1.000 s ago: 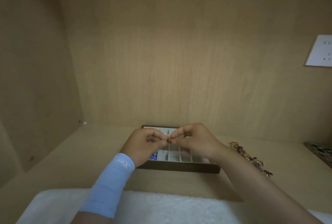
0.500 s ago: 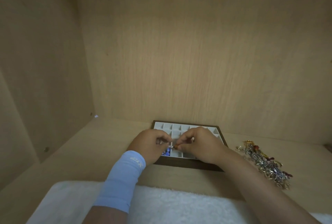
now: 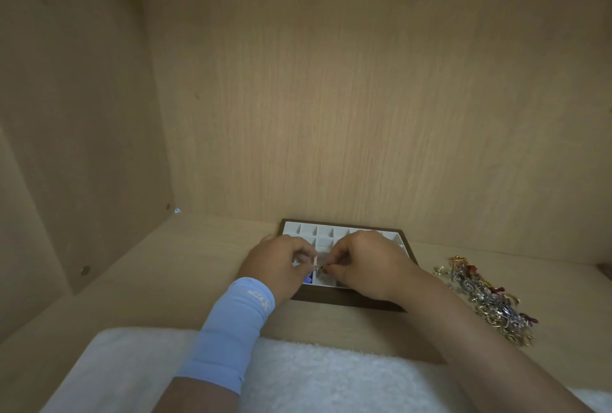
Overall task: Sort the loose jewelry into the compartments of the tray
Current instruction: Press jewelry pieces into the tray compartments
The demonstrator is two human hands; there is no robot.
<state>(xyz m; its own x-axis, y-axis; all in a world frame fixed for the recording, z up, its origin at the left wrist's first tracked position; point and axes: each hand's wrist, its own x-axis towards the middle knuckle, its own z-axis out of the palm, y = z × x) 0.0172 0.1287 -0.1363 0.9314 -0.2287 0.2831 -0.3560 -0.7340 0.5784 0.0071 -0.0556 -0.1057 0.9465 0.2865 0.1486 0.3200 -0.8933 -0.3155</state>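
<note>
A small piece of jewelry (image 3: 320,267) is being pinched between the fingers (image 3: 308,258) of the left hand (image 3: 276,265) and those of the right hand (image 3: 366,265), both sets closed on it, just above the near compartments of the tray (image 3: 341,233). Because so small and blurred a piece is being held at the very tips, it is judged that it could be dropped into the wrong compartment, perhaps the one under the left fingers where something blue (image 3: 308,278) is lying. The unsorted jewelry pile (image 3: 486,296) is lying on the desk (image 3: 185,267), well apart to the right of the right fingers, and could be snagged in a tangle when reached for.
</note>
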